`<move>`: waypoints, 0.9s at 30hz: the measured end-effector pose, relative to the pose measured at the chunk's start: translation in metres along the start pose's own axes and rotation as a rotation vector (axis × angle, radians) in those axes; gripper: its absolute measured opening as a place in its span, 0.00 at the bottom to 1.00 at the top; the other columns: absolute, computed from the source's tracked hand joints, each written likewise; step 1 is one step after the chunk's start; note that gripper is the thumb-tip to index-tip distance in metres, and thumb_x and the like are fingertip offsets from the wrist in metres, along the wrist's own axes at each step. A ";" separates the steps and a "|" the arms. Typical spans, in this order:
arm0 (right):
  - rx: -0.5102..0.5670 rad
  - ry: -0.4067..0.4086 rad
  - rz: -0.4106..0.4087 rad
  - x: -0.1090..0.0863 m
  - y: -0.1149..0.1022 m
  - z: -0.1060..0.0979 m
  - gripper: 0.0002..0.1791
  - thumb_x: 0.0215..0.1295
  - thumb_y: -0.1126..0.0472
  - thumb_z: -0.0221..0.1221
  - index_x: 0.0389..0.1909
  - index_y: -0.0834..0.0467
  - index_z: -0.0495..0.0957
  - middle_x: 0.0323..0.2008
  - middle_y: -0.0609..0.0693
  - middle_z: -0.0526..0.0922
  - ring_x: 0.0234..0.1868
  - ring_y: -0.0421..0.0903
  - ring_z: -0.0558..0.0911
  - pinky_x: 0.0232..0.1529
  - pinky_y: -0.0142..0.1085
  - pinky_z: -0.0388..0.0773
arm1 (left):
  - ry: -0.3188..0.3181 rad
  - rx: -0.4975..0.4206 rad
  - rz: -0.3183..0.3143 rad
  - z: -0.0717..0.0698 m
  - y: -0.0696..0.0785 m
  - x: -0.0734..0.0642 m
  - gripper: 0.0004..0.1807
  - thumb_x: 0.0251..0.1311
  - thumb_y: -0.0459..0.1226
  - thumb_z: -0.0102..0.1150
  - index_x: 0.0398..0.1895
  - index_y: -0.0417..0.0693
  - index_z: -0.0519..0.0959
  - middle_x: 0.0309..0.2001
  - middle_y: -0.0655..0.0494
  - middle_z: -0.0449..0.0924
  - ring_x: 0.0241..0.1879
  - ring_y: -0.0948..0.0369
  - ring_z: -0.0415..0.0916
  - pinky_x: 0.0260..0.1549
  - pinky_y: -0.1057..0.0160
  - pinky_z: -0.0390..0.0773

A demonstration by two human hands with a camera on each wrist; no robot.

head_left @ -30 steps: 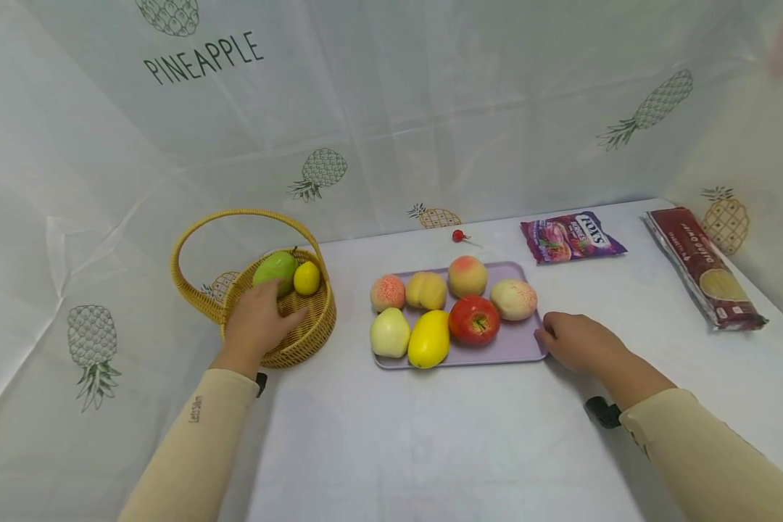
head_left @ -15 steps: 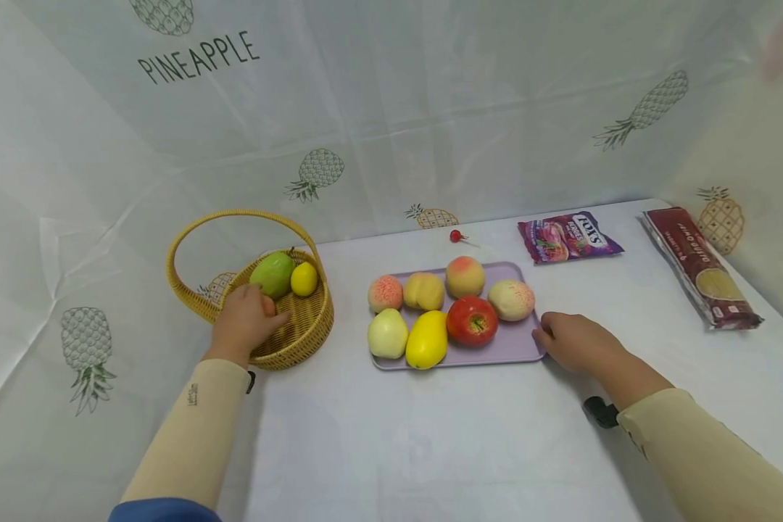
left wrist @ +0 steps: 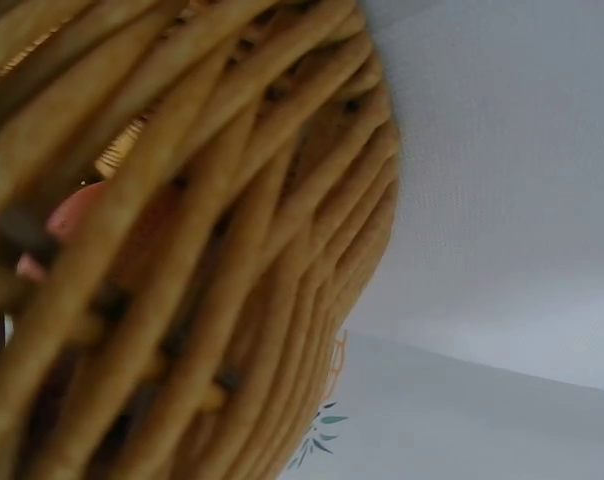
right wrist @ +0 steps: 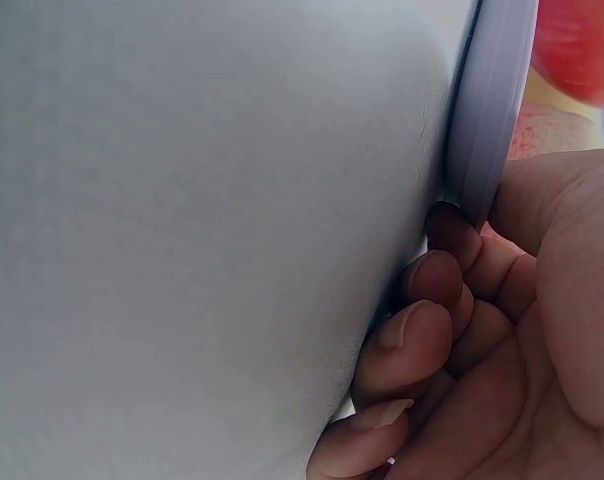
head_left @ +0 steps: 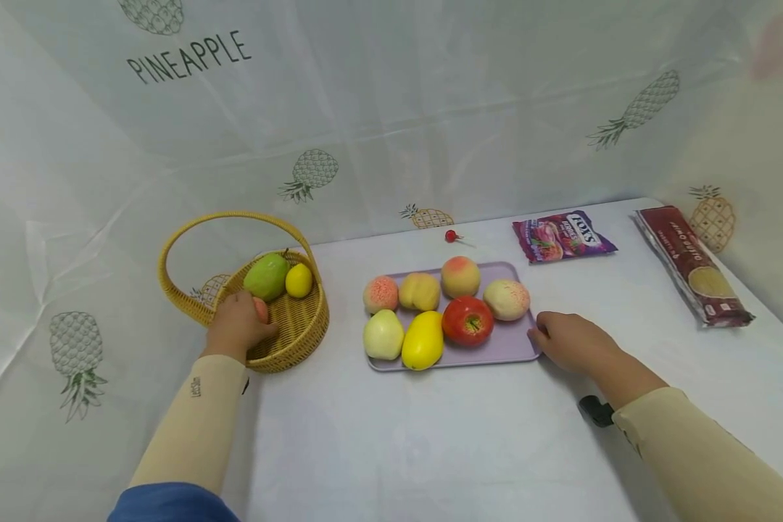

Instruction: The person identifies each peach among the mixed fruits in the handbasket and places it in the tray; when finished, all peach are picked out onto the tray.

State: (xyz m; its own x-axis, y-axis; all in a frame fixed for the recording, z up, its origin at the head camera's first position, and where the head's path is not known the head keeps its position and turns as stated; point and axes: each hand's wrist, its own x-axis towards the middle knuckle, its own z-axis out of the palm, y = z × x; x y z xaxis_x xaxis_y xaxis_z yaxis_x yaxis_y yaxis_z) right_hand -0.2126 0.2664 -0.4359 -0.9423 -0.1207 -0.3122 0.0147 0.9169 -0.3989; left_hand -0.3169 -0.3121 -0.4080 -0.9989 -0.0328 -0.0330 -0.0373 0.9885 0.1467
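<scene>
My left hand [head_left: 235, 322] reaches into the wicker basket [head_left: 313, 330], its fingers around a reddish-orange round fruit [head_left: 260, 310] that they partly hide. Beside that fruit lie a green mango [head_left: 266, 277] and a lemon [head_left: 299, 280]. In the left wrist view the basket's weave [left wrist: 232, 230] fills the near side, and a pink patch of fruit [left wrist: 77, 210] shows through a gap. My right hand [head_left: 574, 344] pinches the right end of the lilac tray [head_left: 517, 344]. In the right wrist view, the thumb lies over the tray's rim [right wrist: 492, 110] and fingertips lie beneath it.
On the tray sit a red apple [head_left: 467, 321], a yellow mango [head_left: 423, 341], a pale green fruit [head_left: 383, 335] and several peach-like fruits [head_left: 460, 276]. Behind are a lollipop [head_left: 452, 236], a Fox's candy bag [head_left: 563, 236] and a spaghetti pack [head_left: 692, 268]. The basket's handle [head_left: 235, 214] arches up.
My left hand has shifted left inside the basket, and the reddish-orange fruit now shows at its fingers. The right hand stays at the tray. The whole view has drifted slightly.
</scene>
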 end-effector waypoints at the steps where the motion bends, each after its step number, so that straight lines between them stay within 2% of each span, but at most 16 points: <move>1: 0.001 0.000 0.000 0.000 0.000 0.000 0.17 0.76 0.50 0.55 0.46 0.62 0.77 0.33 0.53 0.79 0.35 0.51 0.75 0.38 0.46 0.74 | -0.006 0.002 -0.004 -0.001 0.001 0.000 0.36 0.49 0.51 0.76 0.46 0.36 0.68 0.49 0.33 0.70 0.50 0.39 0.70 0.50 0.38 0.74; 8: -0.004 0.002 0.005 0.001 0.002 0.001 0.19 0.76 0.50 0.55 0.50 0.64 0.77 0.35 0.54 0.81 0.36 0.52 0.75 0.40 0.48 0.76 | -0.022 0.035 -0.005 -0.003 0.005 -0.003 0.48 0.50 0.52 0.76 0.59 0.26 0.64 0.54 0.25 0.69 0.55 0.32 0.69 0.55 0.33 0.73; 14: -0.008 0.004 -0.001 0.002 0.003 0.003 0.18 0.76 0.50 0.54 0.48 0.63 0.77 0.35 0.54 0.80 0.36 0.52 0.76 0.41 0.49 0.77 | 0.001 0.036 0.005 -0.003 0.003 -0.003 0.43 0.52 0.47 0.70 0.59 0.22 0.63 0.53 0.22 0.69 0.54 0.30 0.70 0.57 0.32 0.72; 18: -0.011 0.012 -0.007 0.002 0.002 0.003 0.17 0.76 0.50 0.54 0.47 0.62 0.77 0.35 0.53 0.81 0.36 0.52 0.76 0.42 0.50 0.77 | -0.006 0.017 0.009 -0.003 0.001 -0.004 0.45 0.51 0.48 0.69 0.61 0.22 0.63 0.53 0.23 0.70 0.54 0.31 0.71 0.56 0.32 0.72; 24: -0.013 0.016 -0.008 0.002 0.003 0.004 0.17 0.76 0.50 0.54 0.47 0.62 0.76 0.34 0.53 0.80 0.36 0.52 0.75 0.40 0.48 0.76 | 0.044 -0.046 0.039 -0.009 0.005 -0.007 0.33 0.54 0.47 0.60 0.53 0.28 0.68 0.46 0.31 0.75 0.44 0.40 0.75 0.47 0.38 0.77; 27: -0.013 0.015 -0.009 0.003 0.004 0.004 0.18 0.76 0.50 0.54 0.48 0.62 0.76 0.35 0.54 0.81 0.36 0.52 0.76 0.40 0.48 0.76 | 0.065 -0.103 0.042 -0.014 0.008 -0.010 0.30 0.54 0.47 0.60 0.52 0.32 0.70 0.43 0.36 0.77 0.41 0.44 0.75 0.42 0.42 0.79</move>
State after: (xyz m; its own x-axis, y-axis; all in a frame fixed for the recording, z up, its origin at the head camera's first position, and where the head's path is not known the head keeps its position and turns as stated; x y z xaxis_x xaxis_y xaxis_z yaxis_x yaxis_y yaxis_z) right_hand -0.2139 0.2681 -0.4416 -0.9474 -0.1231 -0.2954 0.0021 0.9206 -0.3904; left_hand -0.3075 -0.3056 -0.3929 -0.9992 -0.0048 0.0388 0.0049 0.9690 0.2471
